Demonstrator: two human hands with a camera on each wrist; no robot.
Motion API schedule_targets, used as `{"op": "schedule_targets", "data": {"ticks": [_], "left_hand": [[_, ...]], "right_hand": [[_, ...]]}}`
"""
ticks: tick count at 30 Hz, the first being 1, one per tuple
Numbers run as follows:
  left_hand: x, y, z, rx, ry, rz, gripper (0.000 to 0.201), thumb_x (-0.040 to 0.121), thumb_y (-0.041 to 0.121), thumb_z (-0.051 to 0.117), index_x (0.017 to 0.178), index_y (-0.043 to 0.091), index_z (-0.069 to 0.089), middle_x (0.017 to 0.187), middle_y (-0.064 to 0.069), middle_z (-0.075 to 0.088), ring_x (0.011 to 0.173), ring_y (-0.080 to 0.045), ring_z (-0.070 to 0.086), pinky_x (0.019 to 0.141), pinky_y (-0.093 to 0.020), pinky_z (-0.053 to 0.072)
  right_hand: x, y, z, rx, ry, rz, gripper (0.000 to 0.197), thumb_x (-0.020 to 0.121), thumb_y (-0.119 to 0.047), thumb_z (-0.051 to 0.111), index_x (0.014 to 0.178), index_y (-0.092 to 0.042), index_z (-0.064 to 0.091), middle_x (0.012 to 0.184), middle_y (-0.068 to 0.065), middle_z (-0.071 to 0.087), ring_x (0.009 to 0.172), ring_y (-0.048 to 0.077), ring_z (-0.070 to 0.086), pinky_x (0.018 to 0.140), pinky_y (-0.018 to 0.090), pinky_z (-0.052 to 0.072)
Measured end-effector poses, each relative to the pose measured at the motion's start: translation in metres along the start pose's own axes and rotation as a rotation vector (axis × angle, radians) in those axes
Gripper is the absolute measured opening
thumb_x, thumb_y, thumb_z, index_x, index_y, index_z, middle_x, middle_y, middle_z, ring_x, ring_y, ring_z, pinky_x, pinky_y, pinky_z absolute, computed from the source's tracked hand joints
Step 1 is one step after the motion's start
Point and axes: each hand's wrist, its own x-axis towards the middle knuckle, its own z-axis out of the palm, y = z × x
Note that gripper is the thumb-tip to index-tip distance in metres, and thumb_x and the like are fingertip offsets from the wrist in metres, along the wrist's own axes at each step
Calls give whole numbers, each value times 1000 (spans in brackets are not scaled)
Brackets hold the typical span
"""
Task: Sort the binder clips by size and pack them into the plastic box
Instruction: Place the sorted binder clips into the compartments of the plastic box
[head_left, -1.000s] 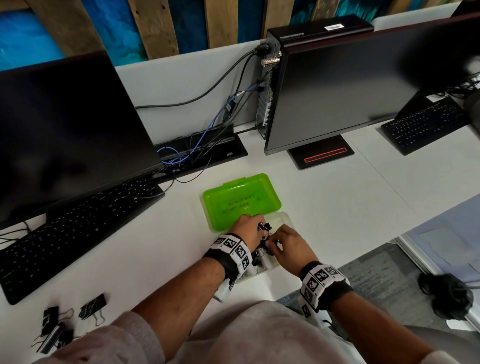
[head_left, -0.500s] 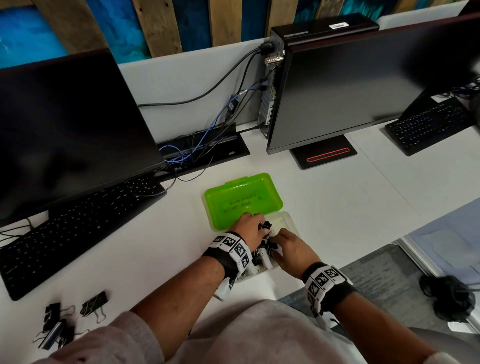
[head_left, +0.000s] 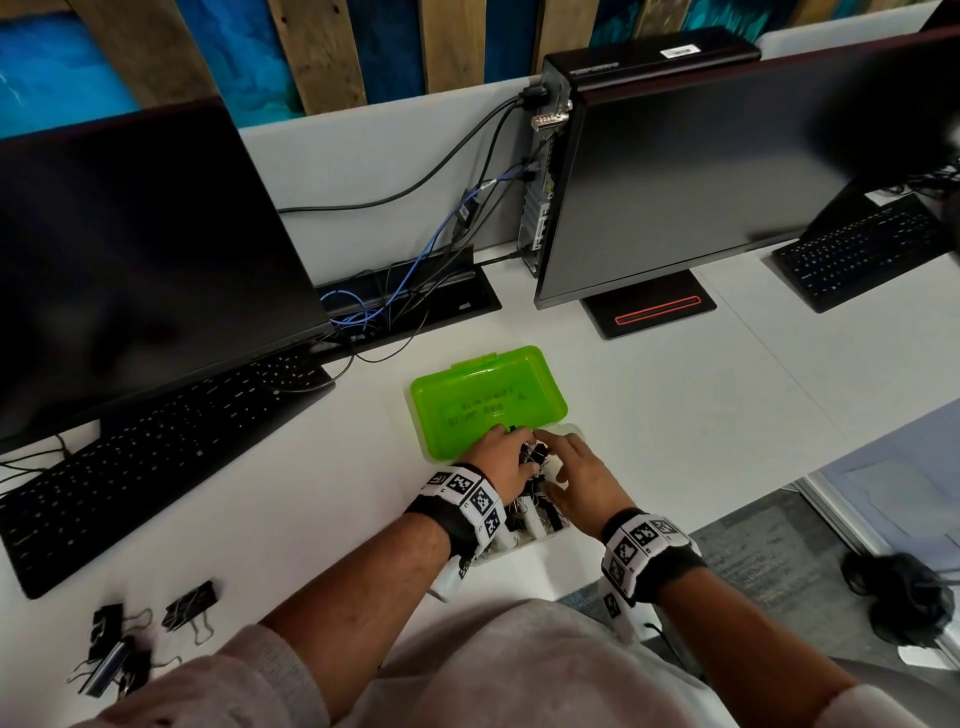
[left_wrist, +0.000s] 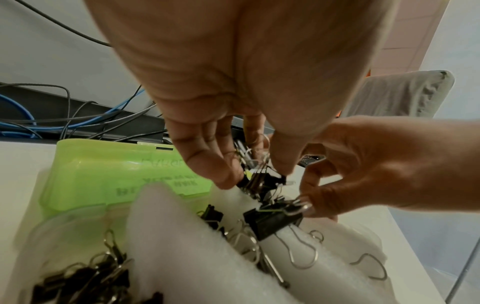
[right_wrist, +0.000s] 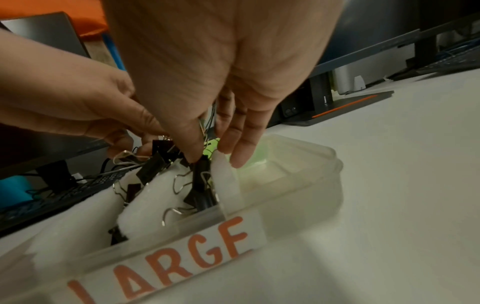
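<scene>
The plastic box lies open mid-desk, its green lid (head_left: 488, 400) flat behind the clear base (head_left: 571, 430). White foam dividers (left_wrist: 166, 236) split the base, and black binder clips (left_wrist: 83, 281) lie between them. My left hand (head_left: 501, 457) is over the base and pinches a small bunch of black clips (left_wrist: 259, 181) between thumb and fingers. My right hand (head_left: 576, 475) reaches in beside it. Its thumb and forefinger pinch the wire handle of a bigger black clip (left_wrist: 272, 220). In the right wrist view that hand (right_wrist: 210, 158) points down at a clip standing by a divider (right_wrist: 226, 181).
Several loose black clips (head_left: 111, 649) lie at the desk's near-left corner, one (head_left: 189, 605) apart from the heap. A keyboard (head_left: 156, 447) and monitor (head_left: 130, 260) stand left, a second monitor (head_left: 701, 171) and tangled cables (head_left: 384, 306) behind. The base's front wall bears an orange "LARGE" label (right_wrist: 182, 259).
My right hand's fingers have stretched forward over the base. The left hand has stayed over the box with its clips.
</scene>
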Motion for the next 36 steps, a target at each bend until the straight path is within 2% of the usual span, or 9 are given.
{"op": "schedule_targets", "data": {"ticks": [4, 7, 12, 14, 20, 25, 29, 33, 36], "left_hand": [[-1, -2, 1, 38, -56, -14, 67, 83, 34, 65, 139, 24, 30, 127, -12, 49, 117, -31, 51, 96, -41, 46], [-1, -3, -2, -10, -60, 10, 89, 81, 29, 69, 147, 32, 9, 126, -16, 51, 113, -34, 54, 94, -44, 48], [-6, -3, -9, -89, -12, 30, 107, 70, 22, 80, 147, 28, 6, 121, -13, 55, 109, -29, 56, 93, -42, 49], [-7, -3, -9, -76, -17, 36, 104, 63, 19, 85, 142, 21, 17, 119, -14, 56, 105, -29, 57, 90, -39, 50], [-8, 1, -7, -55, -19, 60, 72, 67, 5, 80, 122, 14, 34, 102, -12, 62, 91, -29, 62, 76, -40, 54], [-7, -3, -5, -76, 17, 98, 48, 76, -4, 63, 117, 10, 41, 102, -13, 62, 91, -27, 61, 77, -37, 53], [-5, -8, -4, -93, 57, 123, 33, 76, -8, 60, 104, 8, 52, 101, -12, 62, 90, -25, 61, 77, -34, 52], [-4, -9, -1, -126, 77, 145, 28, 75, -8, 59, 99, 7, 57, 98, -12, 62, 80, -18, 56, 71, -23, 46], [-3, -9, -1, -163, 91, 154, 28, 73, -9, 59, 96, 7, 59, 95, -11, 63, 73, -13, 50, 66, -18, 42]], "right_hand": [[7, -3, 3, -83, -13, 9, 59, 87, -16, 55, 142, -25, 36, 125, 5, 49, 99, 25, 58, 84, 36, 50], [9, -5, 1, -103, -51, 49, 54, 88, -24, 49, 140, -27, 36, 135, -1, 44, 115, 22, 52, 93, 42, 48], [12, -3, -2, -103, 80, -9, 33, 92, -34, 52, 122, -23, 58, 115, 0, 60, 104, 21, 58, 84, 36, 51], [17, -4, -1, -122, 77, -20, 26, 91, -31, 56, 111, -17, 65, 102, 6, 65, 97, 26, 61, 81, 35, 49], [30, -15, 4, -102, 12, 22, 39, 86, -21, 58, 124, -15, 50, 101, 12, 67, 93, 28, 62, 76, 31, 46], [33, -9, 9, -35, 58, 52, 32, 89, -17, 55, 121, -14, 59, 96, 4, 48, 96, 24, 53, 77, 16, 30], [34, -5, 12, -98, 53, 24, 29, 89, -17, 54, 117, -11, 59, 105, 13, 51, 100, 29, 48, 91, 32, 38], [36, -4, 13, -57, 102, 45, 16, 88, -14, 57, 98, -3, 60, 96, 16, 59, 94, 32, 53, 76, 25, 33], [32, -6, 14, -115, 97, 19, 18, 91, -19, 52, 101, -7, 61, 100, 14, 58, 97, 31, 51, 79, 35, 42]]}}
